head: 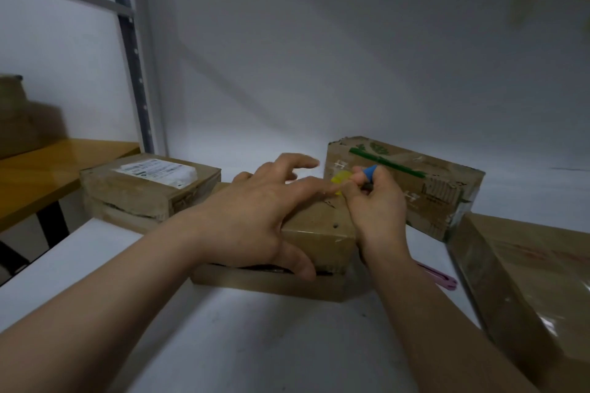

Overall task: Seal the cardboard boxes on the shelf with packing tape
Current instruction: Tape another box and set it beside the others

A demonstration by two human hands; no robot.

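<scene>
A small brown cardboard box (316,233) sits on the white shelf (242,329) in front of me. My left hand (255,210) lies flat on its top with fingers spread and the thumb down its front face. At the box's far right corner my right hand (373,201) grips a small blue-handled tool (370,172) with a yellow piece (341,178) at its tip. Whether the yellow piece is tape or part of the tool is unclear. No tape roll is in view.
A labelled box (150,185) stands at the left, a green-striped box (415,182) behind at the right, and a large taped box (526,281) at the near right. A pink object (437,277) lies on the shelf. A yellow table (48,175) and a shelf upright (134,57) are at the left.
</scene>
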